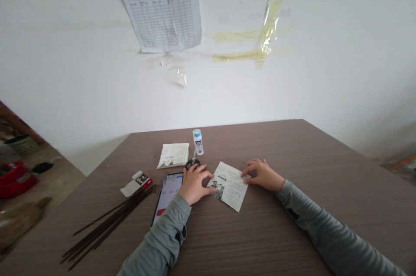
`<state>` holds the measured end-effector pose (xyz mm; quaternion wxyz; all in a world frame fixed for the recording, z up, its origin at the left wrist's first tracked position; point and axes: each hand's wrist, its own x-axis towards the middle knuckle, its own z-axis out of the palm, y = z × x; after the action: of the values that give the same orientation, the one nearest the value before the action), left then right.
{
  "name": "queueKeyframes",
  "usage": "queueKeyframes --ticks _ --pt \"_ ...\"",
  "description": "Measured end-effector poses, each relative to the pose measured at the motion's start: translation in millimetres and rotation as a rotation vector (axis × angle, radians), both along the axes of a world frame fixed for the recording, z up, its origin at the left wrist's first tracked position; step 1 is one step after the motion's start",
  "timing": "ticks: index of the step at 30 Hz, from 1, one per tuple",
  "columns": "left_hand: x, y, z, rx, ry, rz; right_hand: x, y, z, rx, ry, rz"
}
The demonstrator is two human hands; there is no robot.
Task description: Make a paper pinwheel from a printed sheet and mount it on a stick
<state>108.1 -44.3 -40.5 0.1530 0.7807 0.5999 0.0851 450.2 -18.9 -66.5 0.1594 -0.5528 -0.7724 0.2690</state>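
A square piece of printed newspaper [231, 187] lies turned at an angle on the table between my two hands. At its left corner is my left hand [195, 183], fingers spread, with the thumb and index fingertip apart and touching the paper's edge. My right hand [264, 175] has its thumb and index finger close together on the right corner of the sheet. Just beyond my left hand, dark-handled scissors [193, 162] lie partly hidden behind the fingers. A phone [169, 193] showing a timer rests left of that hand, partly covered by the sleeve.
A white glue bottle with a blue cap [197, 141] stands behind the scissors. Folded newspaper pieces [173, 154] lie at the back left. Thin dark sticks [110, 224] lie by a small open box [141, 180]. The wall [227, 98] borders the table's far edge.
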Motion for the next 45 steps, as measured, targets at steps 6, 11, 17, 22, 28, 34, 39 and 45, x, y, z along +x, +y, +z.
queueKeyframes --ticks 6,11,17,22,28,34,39,45 --pt "5 -4 -2.0 0.040 -0.002 0.007 -4 -1 0 0.044 -0.047 -0.002" --pt "20 -15 -1.6 0.051 0.031 -0.016 -6 -2 0 0.079 -0.087 0.007" --pt "29 -23 10.8 -0.017 0.130 0.015 -4 0 -8 0.111 -0.049 0.106" --pt "24 -23 15.0 -0.023 0.142 0.054 -1 1 -12 0.055 -0.054 0.150" --pt "22 -24 13.6 -0.007 0.129 0.069 1 2 -11 0.051 -0.091 0.134" --pt "26 -25 12.9 0.045 0.148 0.060 3 2 -13 0.075 -0.099 0.111" --pt "32 -27 13.0 0.044 0.148 0.039 4 0 -13 0.105 -0.082 0.098" --pt "36 -29 10.1 0.027 0.084 -0.024 -2 -3 -10 0.154 -0.078 0.110"
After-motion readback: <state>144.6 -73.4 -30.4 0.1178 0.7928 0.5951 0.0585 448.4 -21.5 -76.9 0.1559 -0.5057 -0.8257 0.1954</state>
